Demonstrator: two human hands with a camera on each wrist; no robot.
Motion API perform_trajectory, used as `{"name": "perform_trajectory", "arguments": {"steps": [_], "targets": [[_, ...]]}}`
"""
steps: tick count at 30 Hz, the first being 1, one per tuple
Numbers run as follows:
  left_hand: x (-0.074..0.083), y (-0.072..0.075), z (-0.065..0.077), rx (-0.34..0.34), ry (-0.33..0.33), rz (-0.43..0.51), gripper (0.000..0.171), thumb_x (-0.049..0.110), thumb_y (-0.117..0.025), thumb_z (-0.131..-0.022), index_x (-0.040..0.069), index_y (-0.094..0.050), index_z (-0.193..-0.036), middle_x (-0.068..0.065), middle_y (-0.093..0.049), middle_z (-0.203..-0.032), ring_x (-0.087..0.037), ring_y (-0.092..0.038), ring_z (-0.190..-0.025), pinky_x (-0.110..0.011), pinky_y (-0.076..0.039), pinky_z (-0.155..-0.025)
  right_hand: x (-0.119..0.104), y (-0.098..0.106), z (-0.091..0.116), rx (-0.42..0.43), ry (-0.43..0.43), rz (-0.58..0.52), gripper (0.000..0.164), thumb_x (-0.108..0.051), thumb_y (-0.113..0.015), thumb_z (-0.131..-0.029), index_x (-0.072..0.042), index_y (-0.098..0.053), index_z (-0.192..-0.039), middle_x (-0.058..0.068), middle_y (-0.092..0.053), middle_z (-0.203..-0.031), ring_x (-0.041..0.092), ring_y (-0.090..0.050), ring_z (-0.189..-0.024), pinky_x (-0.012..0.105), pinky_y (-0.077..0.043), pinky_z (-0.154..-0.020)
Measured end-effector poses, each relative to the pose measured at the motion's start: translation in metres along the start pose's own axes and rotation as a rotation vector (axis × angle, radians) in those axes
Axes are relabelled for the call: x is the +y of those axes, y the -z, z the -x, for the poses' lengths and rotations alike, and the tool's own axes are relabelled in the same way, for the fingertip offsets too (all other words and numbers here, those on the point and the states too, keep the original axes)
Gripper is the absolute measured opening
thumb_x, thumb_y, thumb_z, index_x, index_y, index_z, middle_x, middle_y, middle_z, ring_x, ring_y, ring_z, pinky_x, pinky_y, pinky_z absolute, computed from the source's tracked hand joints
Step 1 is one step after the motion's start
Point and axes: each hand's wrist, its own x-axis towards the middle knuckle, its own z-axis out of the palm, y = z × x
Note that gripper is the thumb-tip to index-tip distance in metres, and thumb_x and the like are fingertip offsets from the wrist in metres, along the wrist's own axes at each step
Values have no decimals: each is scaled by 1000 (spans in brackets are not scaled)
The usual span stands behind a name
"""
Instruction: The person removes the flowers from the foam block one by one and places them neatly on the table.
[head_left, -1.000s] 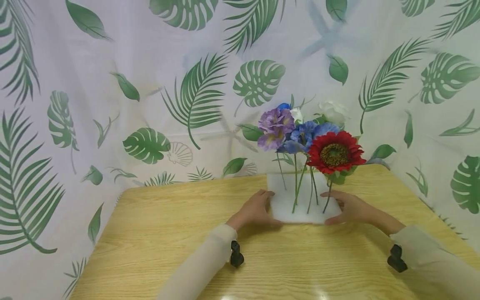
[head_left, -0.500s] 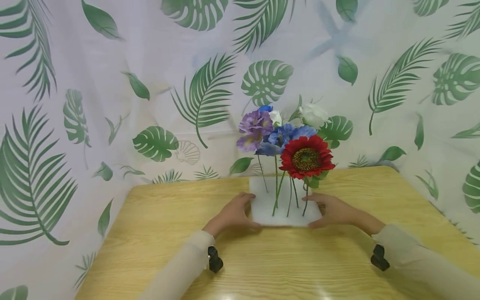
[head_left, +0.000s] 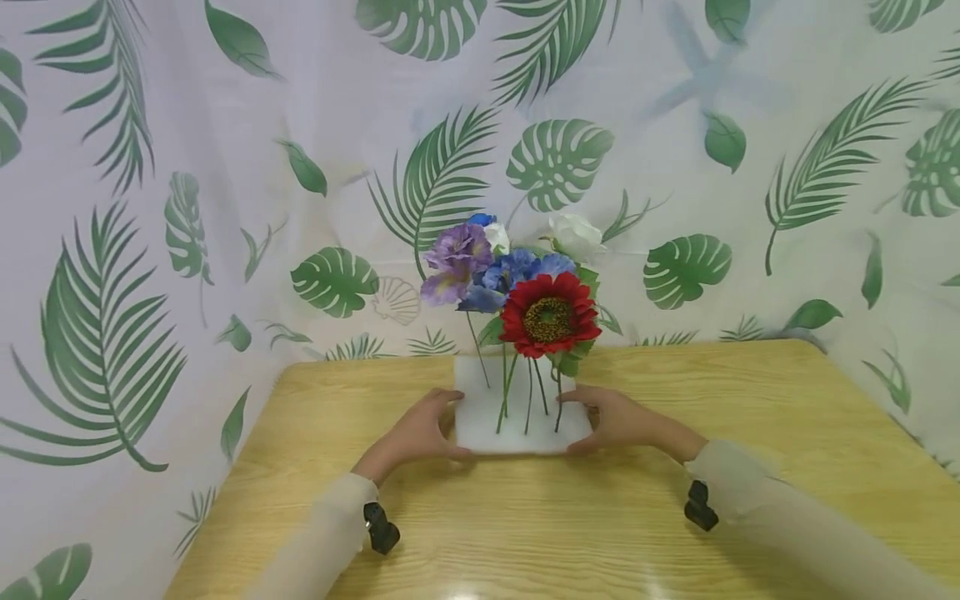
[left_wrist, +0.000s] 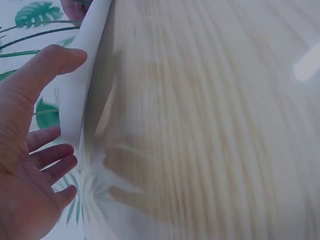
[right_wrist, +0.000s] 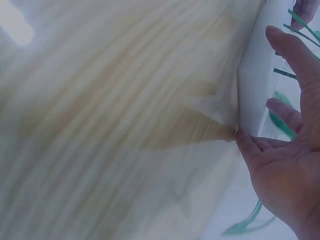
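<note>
A white foam board point(head_left: 476, 421) lies on the wooden table with several artificial flowers standing in it. My left hand point(head_left: 422, 429) grips its left side, and my right hand point(head_left: 621, 421) holds the opposite side. Each thumb lies at the near edge. A large red flower point(head_left: 551, 317) leans at the front right. Behind it are a purple flower point(head_left: 456, 258), blue blooms point(head_left: 517, 271) and a white flower point(head_left: 577, 236). In the left wrist view, the fingers touch the foam's edge point(left_wrist: 75, 100); in the right wrist view, the fingertips meet the foam's side point(right_wrist: 252, 85).
The wooden table point(head_left: 555, 525) extends in front of the board and to both sides. Directly behind its far edge hangs a white curtain point(head_left: 480, 50) printed with green leaves. Each sleeve carries a small black device, such as the left one point(head_left: 381, 527).
Both hands have slid the foam board, with its flowers, leftward along the table. The head view has turned slightly to the right. The grip on both sides stays the same.
</note>
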Motion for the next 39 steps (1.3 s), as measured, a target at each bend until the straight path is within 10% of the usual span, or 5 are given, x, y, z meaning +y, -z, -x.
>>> {"name": "perform_trajectory", "arguments": {"steps": [20,39], "targets": [[-62,63,36,-53,114,14,94,32,-93,-72,7,-46,-151,-20,-43,-157,-41,-39,-147,-58,-33,-120,-55,-34,-65,-62,3,6,79,-41,-87,-79,-7,-57,-143,21,-53,-151,41,-47,-142,56,-38,-118],[-84,79,44,-101,128,58,97,25,-91,-74,2,-41,-154,-27,-35,-160,-49,-28,-150,-65,-24,-122,-78,-47,-85,-78,-62,-64,79,-39,-87,-80,-8,-55,-146,21,-46,-156,42,-36,-149,56,-31,-123]]}}
